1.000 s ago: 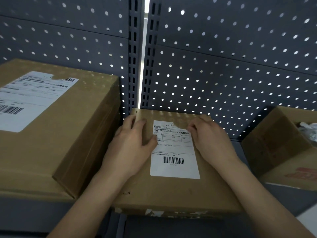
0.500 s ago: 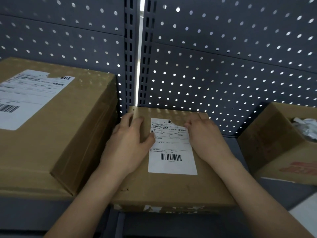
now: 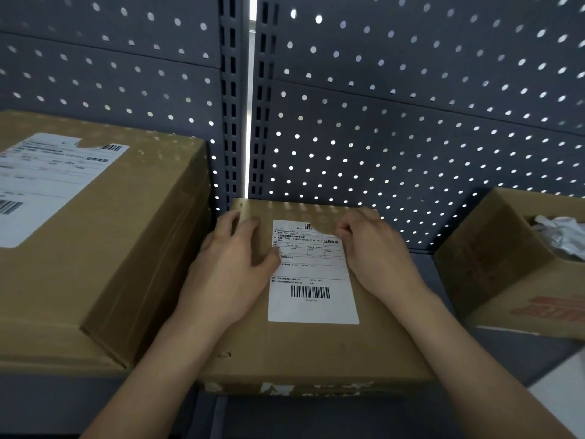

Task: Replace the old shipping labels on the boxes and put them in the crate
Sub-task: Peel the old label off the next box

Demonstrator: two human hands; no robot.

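Just beside big box, left grip flat on small box, right grip curled at shipping label top-right edge, pinch unclear.

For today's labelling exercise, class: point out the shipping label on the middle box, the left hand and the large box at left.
shipping label (image 3: 313, 274): head view, its printed middle rows.
left hand (image 3: 231, 267): head view, back of the hand.
large box (image 3: 133, 217): head view, bare cardboard top.
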